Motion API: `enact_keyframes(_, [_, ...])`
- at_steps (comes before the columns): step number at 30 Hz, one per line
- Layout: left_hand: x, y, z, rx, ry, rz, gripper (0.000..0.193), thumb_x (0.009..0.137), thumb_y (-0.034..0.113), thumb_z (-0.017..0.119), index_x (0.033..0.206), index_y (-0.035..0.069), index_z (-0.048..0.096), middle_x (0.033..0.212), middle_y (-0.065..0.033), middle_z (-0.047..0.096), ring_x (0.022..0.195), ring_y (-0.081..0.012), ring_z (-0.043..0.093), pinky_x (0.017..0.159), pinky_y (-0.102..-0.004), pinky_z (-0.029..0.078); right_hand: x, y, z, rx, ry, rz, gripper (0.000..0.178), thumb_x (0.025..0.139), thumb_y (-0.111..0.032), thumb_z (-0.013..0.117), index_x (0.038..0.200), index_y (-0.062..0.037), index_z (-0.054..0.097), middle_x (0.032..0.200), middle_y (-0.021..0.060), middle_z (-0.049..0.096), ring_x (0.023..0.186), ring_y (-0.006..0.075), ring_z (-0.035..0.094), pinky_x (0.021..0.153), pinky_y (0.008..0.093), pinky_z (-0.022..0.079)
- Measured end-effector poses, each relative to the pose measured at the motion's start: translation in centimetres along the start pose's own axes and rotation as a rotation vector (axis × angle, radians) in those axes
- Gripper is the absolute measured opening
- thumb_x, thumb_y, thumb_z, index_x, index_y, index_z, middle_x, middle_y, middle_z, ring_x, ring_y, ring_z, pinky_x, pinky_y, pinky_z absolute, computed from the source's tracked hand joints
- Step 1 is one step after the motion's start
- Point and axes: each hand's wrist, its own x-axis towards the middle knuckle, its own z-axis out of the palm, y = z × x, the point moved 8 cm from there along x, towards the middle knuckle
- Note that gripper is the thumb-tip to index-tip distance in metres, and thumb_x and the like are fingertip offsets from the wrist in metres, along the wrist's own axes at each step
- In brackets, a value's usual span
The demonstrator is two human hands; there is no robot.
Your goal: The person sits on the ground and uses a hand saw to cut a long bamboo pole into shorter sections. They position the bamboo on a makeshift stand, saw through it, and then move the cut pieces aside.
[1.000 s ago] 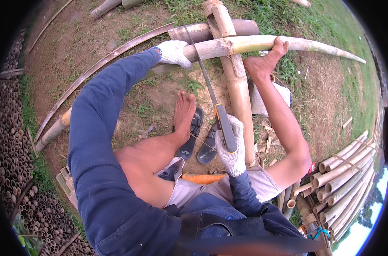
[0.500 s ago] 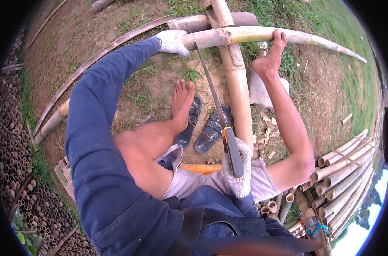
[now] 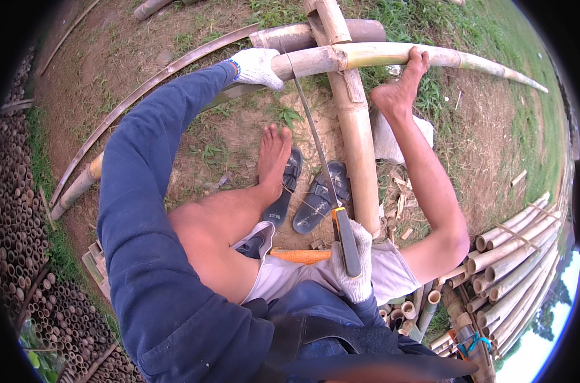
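A long bamboo pole [image 3: 379,55] lies crosswise over a bamboo post [image 3: 357,147]. Around the pole's left part closes my left hand [image 3: 258,67], in a white knitted glove. My right hand [image 3: 359,265], gloved too, grips the dark, yellow-trimmed handle of a hand saw [image 3: 316,140] close to my lap. The saw's long blade reaches forward and crosses the pole just right of my left hand, its tip showing beyond. How deep the teeth sit cannot be made out. My bare right foot [image 3: 401,89] presses against the pole right of the post.
Black sandals [image 3: 282,191] lie on the dirt beside my left foot [image 3: 274,153]. A whitish sack [image 3: 398,137] rests behind the post. Bundled bamboo poles [image 3: 513,255] lie at the right, stacked bamboo ends [image 3: 22,210] at the left. A curved bamboo strip [image 3: 124,112] arcs past my left arm.
My right hand has drawn the saw a little back toward my body. The left hand keeps its hold on the bamboo pole, and the pole stays nearly in place.
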Motion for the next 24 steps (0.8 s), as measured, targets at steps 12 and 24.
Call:
enact_keyframes(12, [0.0, 0.2, 0.3, -0.015, -0.042, -0.022, 0.078, 0.075, 0.057, 0.09, 0.132, 0.007, 0.072, 0.123, -0.0208, 0.079, 0.116, -0.0363, 0.075, 0.104, -0.0453, 0.057, 17.8, 3.5, 8.8, 0.338, 0.127, -0.053, 0.055, 0.098, -0.004, 0.075, 0.15, -0.0044, 0.057, 0.14, 0.0219, 0.07, 0.129, 0.0379, 0.073, 0.11, 0.0425, 0.057])
enact_keyframes(24, [0.2, -0.1, 0.2, 0.02, -0.013, -0.029, 0.078, 0.075, 0.057, 0.09, 0.133, 0.007, 0.072, 0.121, -0.0193, 0.079, 0.115, -0.0352, 0.076, 0.102, -0.0451, 0.057, 16.1, 2.8, 6.9, 0.288, 0.071, -0.011, 0.057, 0.097, -0.001, 0.075, 0.151, -0.004, 0.056, 0.138, 0.0214, 0.068, 0.126, 0.0341, 0.072, 0.109, 0.0413, 0.056])
